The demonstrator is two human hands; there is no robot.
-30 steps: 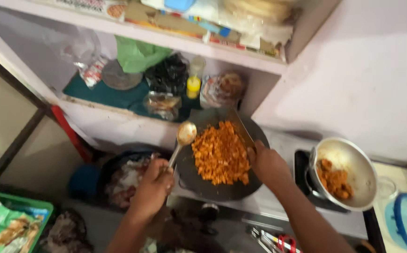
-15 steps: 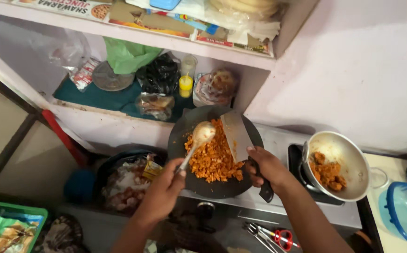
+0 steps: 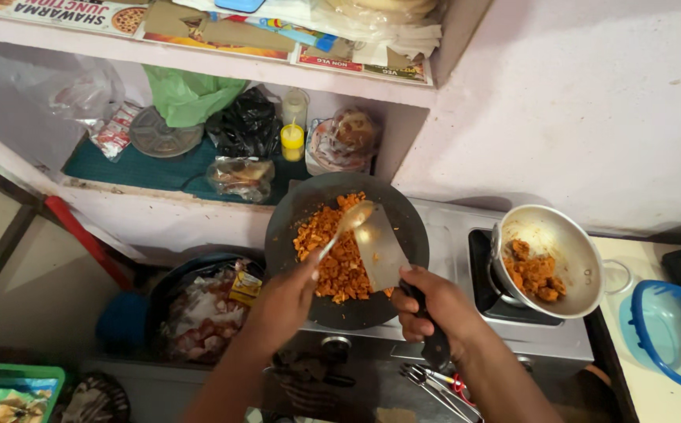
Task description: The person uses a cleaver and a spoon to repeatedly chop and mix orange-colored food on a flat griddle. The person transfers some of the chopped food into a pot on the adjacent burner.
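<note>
A round black pan (image 3: 403, 215) sits on a steel stove (image 3: 450, 227) and holds chopped orange food (image 3: 333, 251). My left hand (image 3: 282, 301) grips a metal spoon (image 3: 344, 227) whose bowl rests over the food near the pan's middle. My right hand (image 3: 431, 305) grips the black handle of a flat steel scraper (image 3: 380, 251), its blade lying on the food at the right of the pile. The spoon's bowl and the blade nearly touch.
A steel pot (image 3: 560, 235) with more orange food tilts on the right burner. A blue plastic bowl (image 3: 673, 337) stands at far right. A black basin (image 3: 199, 305) of scraps sits low at left. The shelf behind holds bags, a yellow bottle (image 3: 292, 141) and a lid.
The spoon has moved right across the pan toward the scraper blade. The blade has come down lower onto the food, and my right hand has shifted down along the handle.
</note>
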